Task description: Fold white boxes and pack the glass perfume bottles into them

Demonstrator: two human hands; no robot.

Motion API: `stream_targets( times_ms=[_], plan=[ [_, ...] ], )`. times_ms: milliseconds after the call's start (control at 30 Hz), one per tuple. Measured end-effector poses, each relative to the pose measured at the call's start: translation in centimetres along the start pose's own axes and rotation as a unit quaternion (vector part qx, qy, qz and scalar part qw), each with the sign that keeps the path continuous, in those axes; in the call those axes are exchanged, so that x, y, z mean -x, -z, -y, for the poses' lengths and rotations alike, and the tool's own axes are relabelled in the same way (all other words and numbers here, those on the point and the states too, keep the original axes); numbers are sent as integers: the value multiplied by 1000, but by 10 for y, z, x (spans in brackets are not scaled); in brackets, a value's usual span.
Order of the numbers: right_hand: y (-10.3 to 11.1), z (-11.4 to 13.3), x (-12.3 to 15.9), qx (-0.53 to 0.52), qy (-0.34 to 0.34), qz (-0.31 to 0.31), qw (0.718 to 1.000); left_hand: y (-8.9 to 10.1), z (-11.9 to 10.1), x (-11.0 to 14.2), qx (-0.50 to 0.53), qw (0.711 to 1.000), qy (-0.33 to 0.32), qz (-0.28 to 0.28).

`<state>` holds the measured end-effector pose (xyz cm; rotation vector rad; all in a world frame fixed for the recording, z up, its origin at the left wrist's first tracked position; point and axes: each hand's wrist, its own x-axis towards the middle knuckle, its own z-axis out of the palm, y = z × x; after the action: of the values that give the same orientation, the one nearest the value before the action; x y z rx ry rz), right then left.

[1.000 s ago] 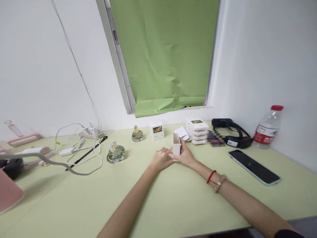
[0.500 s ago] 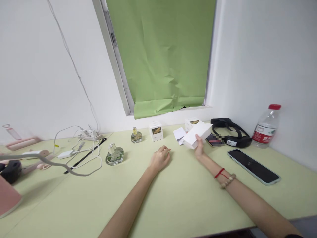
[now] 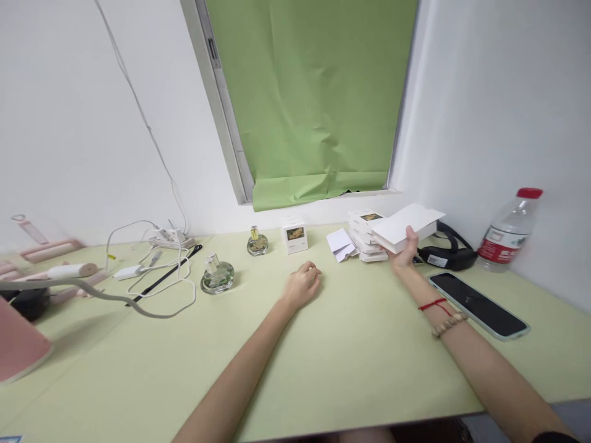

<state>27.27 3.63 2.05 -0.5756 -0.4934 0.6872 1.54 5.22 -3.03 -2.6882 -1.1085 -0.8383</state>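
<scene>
My right hand [image 3: 406,251] grips a flat white box [image 3: 408,223] by its near edge, thumb on top, raised above the table and tilted. Beside it, to the left, stands a stack of small white cartons [image 3: 364,231], the top one bearing a dark picture; the held box overlaps its right side. Folded white paper [image 3: 342,244] lies left of the stack. On the table's middle rests my left hand [image 3: 303,285], its fingers curled in and nothing seen in them. Behind that hand is an upright white carton [image 3: 295,237] with a dark picture.
Two glass perfume bottles [image 3: 218,277] stand to the left, the smaller one farther back. White cables and a power strip [image 3: 173,239] lie beyond them. At right are a phone [image 3: 479,304], a black head-strap device [image 3: 449,255] and a water bottle [image 3: 506,234]. A pink lampshade [image 3: 21,341] is at far left.
My right hand has carried the white box to the right and a little up, uncovering the carton stack. My left hand stays on the table, its index finger now more curled.
</scene>
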Motion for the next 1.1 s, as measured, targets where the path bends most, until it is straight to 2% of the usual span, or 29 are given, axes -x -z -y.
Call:
stream_targets(
  times_ms=[100,167,267,333,533,800,933,1033,1100],
  plan=[
    [5,9,-10,-18,8,-41,999,1,-1,-1,1,1000,1,7],
    [10,14,-15,-64,-40,-60,995,0,0,-1,0,1000,0,4],
    [18,21,-19,-118,-128,-33,984,-2,1,-1,-3,1000,-3,-4],
    [22,24,-20,-150,-152,-20,977,-3,1,-1,-6,1000,-6,-7],
    [24,28,-20,-181,-165,13,969,-2,0,-1,-5,1000,-9,-3],
    [24,28,-23,-181,-166,-8,969,-2,-1,0,-9,1000,-5,4],
    [22,27,-18,-180,-164,52,969,-1,-1,-1,-5,1000,0,2],
    [17,24,-12,-170,-174,92,966,0,-1,-1,-3,1000,6,-28],
    [14,22,-8,-159,-186,97,965,1,-1,0,0,999,8,-47]
  ],
)
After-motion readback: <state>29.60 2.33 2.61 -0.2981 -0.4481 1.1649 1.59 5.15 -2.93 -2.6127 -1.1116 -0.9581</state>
